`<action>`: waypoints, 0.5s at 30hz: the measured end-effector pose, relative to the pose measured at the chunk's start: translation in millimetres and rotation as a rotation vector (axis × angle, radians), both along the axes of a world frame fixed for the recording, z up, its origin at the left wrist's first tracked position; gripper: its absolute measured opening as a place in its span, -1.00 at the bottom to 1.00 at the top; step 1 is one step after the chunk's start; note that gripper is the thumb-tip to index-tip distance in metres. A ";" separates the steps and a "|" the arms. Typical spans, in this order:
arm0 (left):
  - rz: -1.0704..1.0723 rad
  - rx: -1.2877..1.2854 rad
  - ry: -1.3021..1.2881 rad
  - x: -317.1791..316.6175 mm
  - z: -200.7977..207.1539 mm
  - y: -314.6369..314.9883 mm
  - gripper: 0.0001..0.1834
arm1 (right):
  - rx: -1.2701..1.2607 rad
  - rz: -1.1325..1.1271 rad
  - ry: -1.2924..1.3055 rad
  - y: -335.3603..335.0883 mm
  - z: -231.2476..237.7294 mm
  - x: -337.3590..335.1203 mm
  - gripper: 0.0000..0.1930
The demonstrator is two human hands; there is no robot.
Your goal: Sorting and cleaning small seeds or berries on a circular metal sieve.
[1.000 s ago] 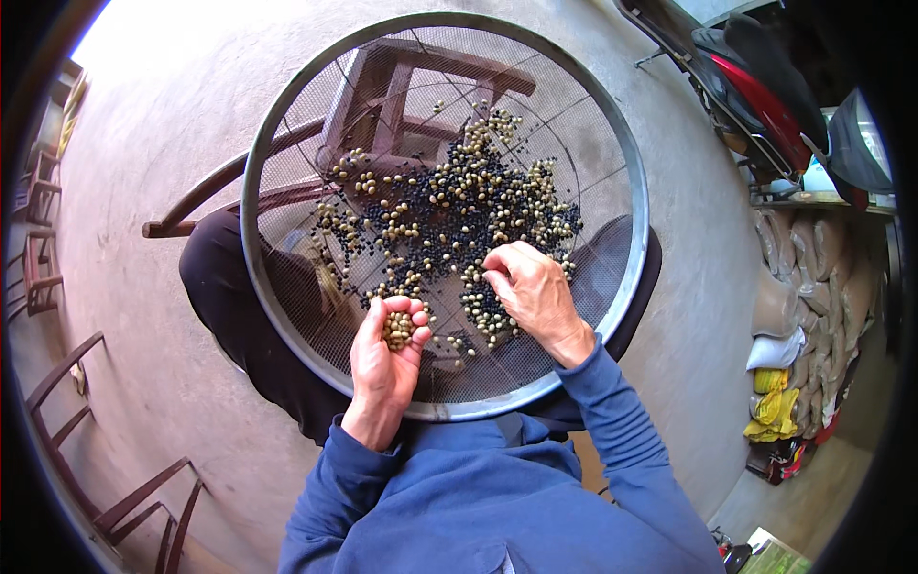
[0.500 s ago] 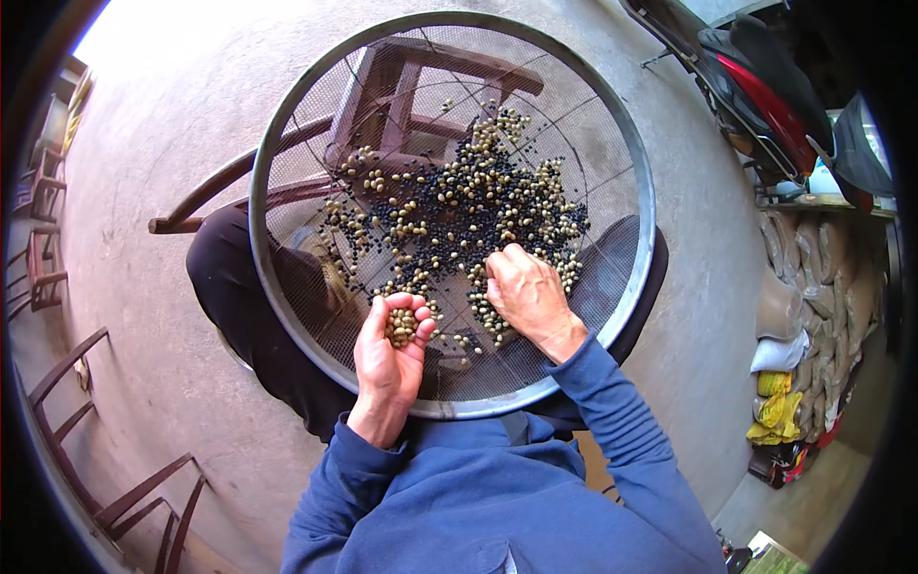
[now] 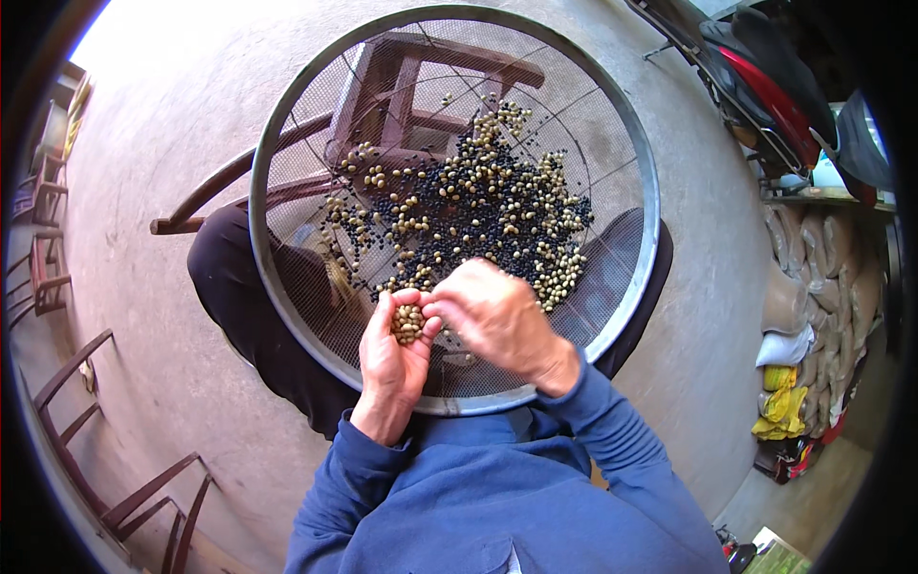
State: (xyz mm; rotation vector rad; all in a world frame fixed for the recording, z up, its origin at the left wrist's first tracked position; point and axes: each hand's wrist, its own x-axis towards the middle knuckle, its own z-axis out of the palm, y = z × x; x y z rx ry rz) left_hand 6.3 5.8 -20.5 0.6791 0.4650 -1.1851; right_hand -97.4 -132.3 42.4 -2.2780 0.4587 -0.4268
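Observation:
A wide round wire-mesh sieve (image 3: 647, 172) with a grey metal rim lies across my lap. Spread over its mesh are small black beans (image 3: 492, 196) mixed with larger pale tan beans (image 3: 564, 277). Near the sieve's front edge my left hand (image 3: 394, 359) is cupped, palm up, around a small heap of pale beans (image 3: 408, 323). Right beside that heap is my right hand (image 3: 502, 320), slightly blurred, its fingertips pinched together at the left hand's fingers. Whatever the pinch holds is hidden.
Under the sieve a dark wooden chair or stool (image 3: 378, 96) shows through the mesh. More wooden chairs (image 3: 72, 364) stand along the left. To the right are a red and black motorbike (image 3: 770, 91), stacked filled sacks (image 3: 822, 287) and yellow bags (image 3: 782, 407).
My right hand has moved left from the beans on the mesh to my left hand. The left hand stays cupped around its pale beans.

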 end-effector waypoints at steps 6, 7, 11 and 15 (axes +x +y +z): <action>-0.011 0.027 0.013 1.0 1.7 -0.7 -0.55 | -0.138 -0.273 0.188 -56.0 -20.6 -35.6 -0.88; -0.011 0.026 0.013 1.3 2.2 -1.3 -0.55 | -0.142 -0.205 0.223 -56.6 -26.0 -37.0 -0.88; -0.011 0.036 0.015 0.9 1.7 -1.4 -0.57 | -0.170 -0.084 0.304 -47.6 -36.6 -28.1 -0.87; -0.008 0.020 0.006 0.0 1.0 -1.3 -0.59 | -0.234 -0.045 0.308 -45.2 -52.5 -23.5 -0.87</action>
